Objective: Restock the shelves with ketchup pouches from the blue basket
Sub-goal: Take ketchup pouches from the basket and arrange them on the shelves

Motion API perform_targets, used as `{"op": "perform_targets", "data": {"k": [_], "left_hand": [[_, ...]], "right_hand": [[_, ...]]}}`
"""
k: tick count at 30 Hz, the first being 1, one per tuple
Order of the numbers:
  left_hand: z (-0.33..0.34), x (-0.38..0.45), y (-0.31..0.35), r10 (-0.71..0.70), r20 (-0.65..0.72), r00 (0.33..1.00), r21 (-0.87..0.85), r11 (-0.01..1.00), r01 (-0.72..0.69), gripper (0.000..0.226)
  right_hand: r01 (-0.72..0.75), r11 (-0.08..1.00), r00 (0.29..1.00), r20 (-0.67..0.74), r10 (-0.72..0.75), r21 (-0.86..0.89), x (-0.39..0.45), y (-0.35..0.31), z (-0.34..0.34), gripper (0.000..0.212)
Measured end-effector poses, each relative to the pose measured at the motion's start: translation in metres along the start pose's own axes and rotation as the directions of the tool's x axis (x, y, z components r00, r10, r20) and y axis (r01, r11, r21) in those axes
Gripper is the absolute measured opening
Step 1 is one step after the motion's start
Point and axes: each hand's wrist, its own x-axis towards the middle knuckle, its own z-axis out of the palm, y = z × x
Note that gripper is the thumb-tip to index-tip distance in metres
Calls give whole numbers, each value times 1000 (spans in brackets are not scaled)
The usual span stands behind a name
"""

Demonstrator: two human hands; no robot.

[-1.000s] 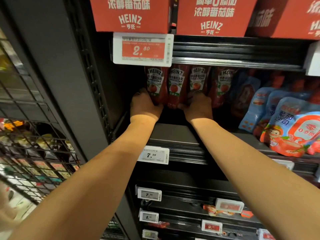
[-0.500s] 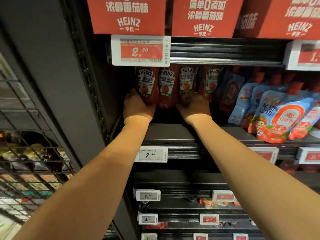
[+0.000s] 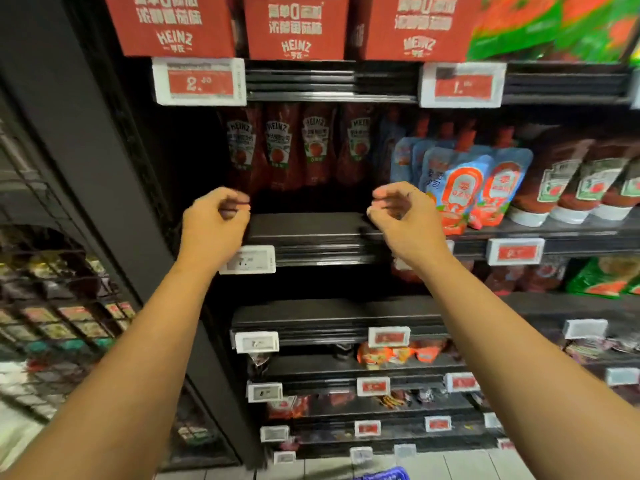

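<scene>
Several red Heinz ketchup pouches (image 3: 277, 150) stand upright in a row at the back left of the dark shelf (image 3: 311, 230). In front of the shelf's edge my left hand (image 3: 214, 216) hovers below the leftmost pouch, fingers loosely curled and holding nothing. My right hand (image 3: 401, 213) hangs the same way at the right end of the row, clear of the pouches. A sliver of the blue basket (image 3: 381, 474) shows at the bottom edge, its contents hidden.
Blue-and-red sauce pouches (image 3: 464, 188) and squeeze bottles (image 3: 568, 181) fill the same shelf to the right. Red Heinz boxes (image 3: 294, 26) sit on the shelf above. Price tags (image 3: 199, 83) line the shelf edges. A black upright (image 3: 86, 168) and wire rack (image 3: 52, 306) stand at left.
Both hands have let go of the ketchup pouches and pulled back out of the shelf toward me. The view has swung to the right, showing more of the shelf.
</scene>
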Motion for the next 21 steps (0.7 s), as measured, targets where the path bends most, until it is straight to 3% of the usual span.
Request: {"op": "perform_targets", "data": {"k": [6, 10, 12, 14, 17, 18, 21], "left_hand": [[-3, -93, 29, 192, 63, 979, 281, 938, -203, 27], [16, -183, 21, 218, 23, 976, 344, 914, -213, 28], [34, -239, 4, 53, 62, 997, 316, 946, -70, 26], [53, -298, -15, -206, 123, 971, 304, 939, 161, 25], [80, -378, -32, -528, 219, 820, 326, 832, 449, 17], [88, -401, -35, -592, 248, 767, 340, 795, 503, 13], [103, -458, -44, -720, 321, 615, 367, 694, 620, 17]], "right_hand": [[94, 994, 981, 164, -103, 61, -71, 28, -62, 20], [-20, 999, 950, 309, 31, -39, -130, 98, -104, 20], [-156, 984, 900, 399, 178, -87, -163, 148, -119, 19], [-270, 949, 827, 467, 314, -160, -198, 192, -132, 20], [-439, 832, 672, 491, 555, -339, -254, 244, -157, 29], [-491, 784, 610, 493, 620, -380, -273, 258, -160, 25], [-589, 672, 529, 414, 741, -450, -322, 288, -164, 11]]}}
